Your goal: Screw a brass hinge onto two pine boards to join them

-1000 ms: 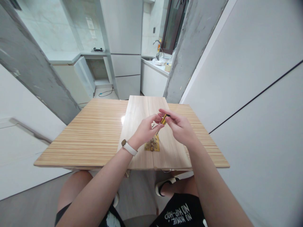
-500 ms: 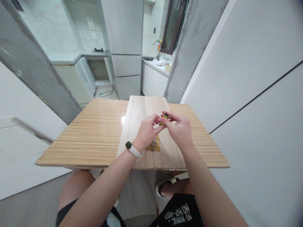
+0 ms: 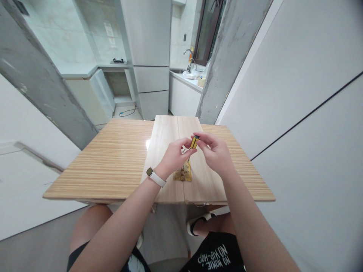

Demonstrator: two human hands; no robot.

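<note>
Between my hands, above the pale wooden board (image 3: 164,139), is a small yellow and black object (image 3: 194,142). My left hand (image 3: 176,155) pinches its lower part between thumb and fingers, and a small light-coloured piece, too small to name, shows by that palm. The fingertips of my right hand (image 3: 214,149) close on the object's dark upper end. A brass-coloured hinge (image 3: 182,172) lies opened flat across the seam of the board, just below my hands. A watch with a white band is on my left wrist.
The pale board rests on a striped wooden table (image 3: 113,158). Beyond the table stand a tall grey fridge (image 3: 150,34) and a counter with a sink and tap (image 3: 189,60). White panels rise at both sides, and my knees are under the near table edge.
The yellow and black object has turned more upright and shows more yellow. My left hand has shifted slightly left, uncovering more of the hinge. My right fingers have moved around the object's top.
</note>
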